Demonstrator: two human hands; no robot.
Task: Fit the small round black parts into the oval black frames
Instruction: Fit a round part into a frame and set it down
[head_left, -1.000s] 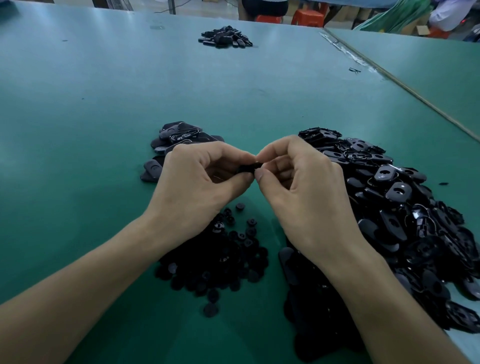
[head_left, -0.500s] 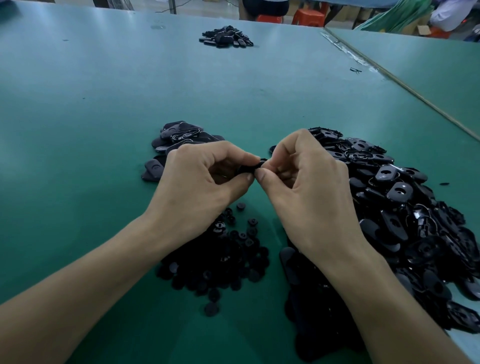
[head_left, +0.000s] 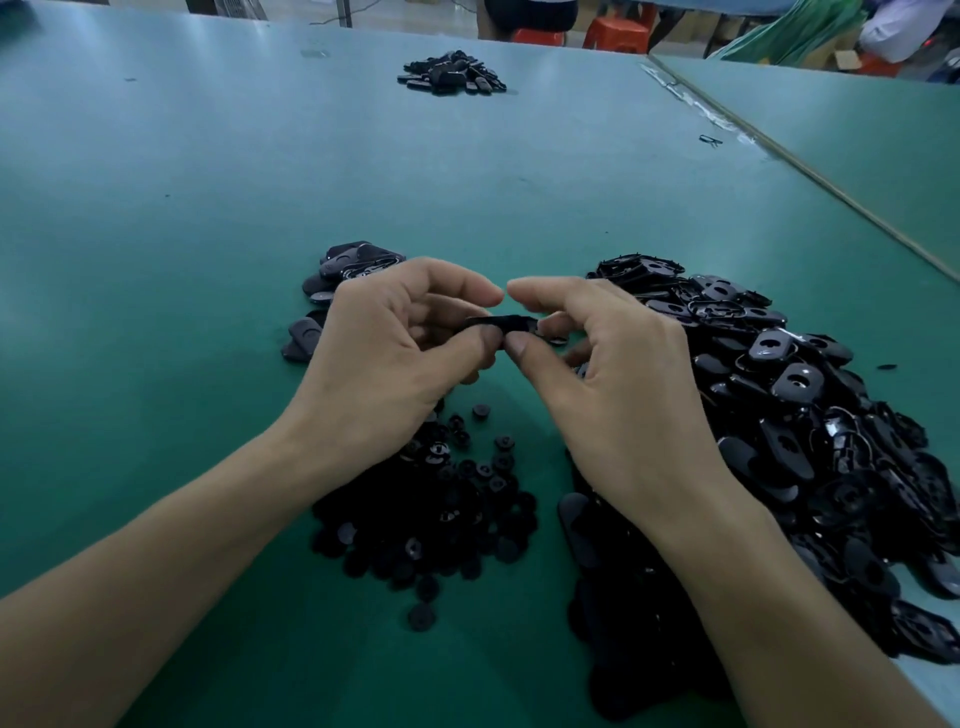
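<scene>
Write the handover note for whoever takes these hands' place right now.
Left hand and right hand both pinch one oval frame above the table.
Round parts lie in a heap beneath the hands; the frames heap is at right.
A smaller pile beyond the left hand is likely finished pieces.
Whether this frame's round part is seated is hidden. Left: both heaps.

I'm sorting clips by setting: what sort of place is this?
Likely a factory assembly bench: a wide green work table, heaps of identical black frames and small round parts, another batch farther off.
</scene>
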